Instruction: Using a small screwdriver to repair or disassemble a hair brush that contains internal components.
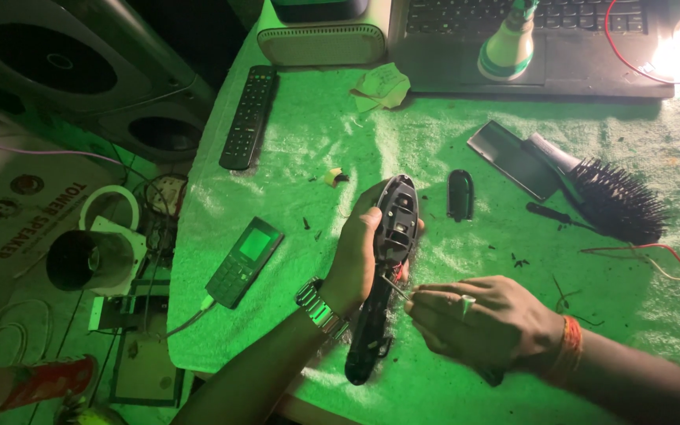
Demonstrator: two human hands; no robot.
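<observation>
My left hand [356,264] grips the opened black casing [386,267], held upright above the green surface [316,149], its inside facing me. My right hand [478,319] pinches a thin tool [393,285], tip poking into the casing's middle. A small black cover [460,194] lies just beyond, a hairbrush [611,197] farther right. A phone [244,261] sits left of my wrist, a remote [249,116] beyond it.

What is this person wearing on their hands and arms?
Both forearms are bare, with no sleeves in view. The left hand has a metal link wristwatch at the wrist. The right hand wears a ring on one finger and an orange thread band around the wrist.
</observation>
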